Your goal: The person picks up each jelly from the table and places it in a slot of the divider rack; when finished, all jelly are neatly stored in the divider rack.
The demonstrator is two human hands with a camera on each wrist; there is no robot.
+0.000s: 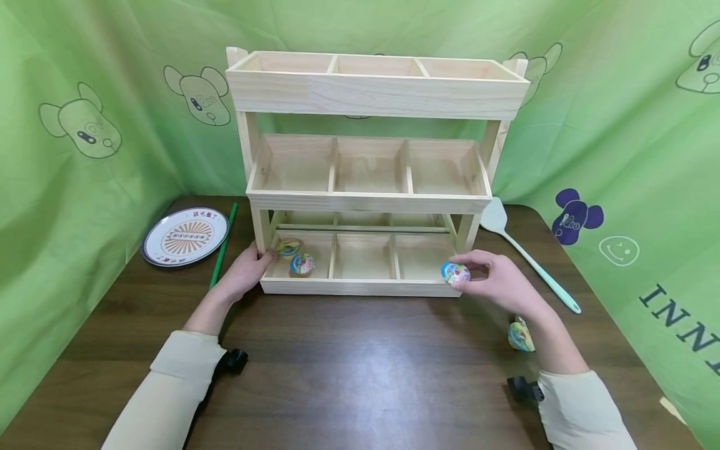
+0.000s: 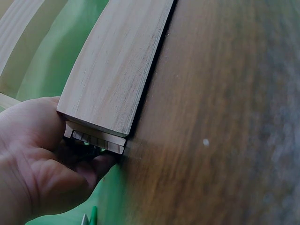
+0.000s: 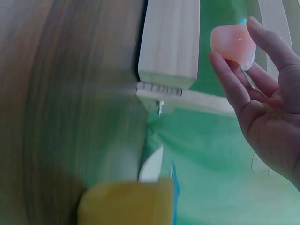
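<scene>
A three-tier wooden rack (image 1: 371, 203) stands on the table, each tier split into three compartments. My left hand (image 1: 245, 270) grips the left end of its bottom tier; in the left wrist view this hand (image 2: 51, 164) wraps the corner behind the front board (image 2: 112, 70). At the right end of the bottom tier, my right hand (image 1: 500, 281) pinches a small jelly cup (image 1: 454, 272) with a printed lid. The right wrist view shows the cup's pink body (image 3: 230, 42) between fingertips and thumb. A yellowish jelly cup (image 1: 289, 247) and a pinkish one (image 1: 302, 264) lie in the bottom left compartment.
Another jelly cup (image 1: 520, 335), yellow in the right wrist view, lies on the table by my right forearm. A pale green spatula (image 1: 534, 262) is right of the rack. On the left are a printed plate (image 1: 185, 237) and a green stick (image 1: 224, 244). Green curtains surround the table.
</scene>
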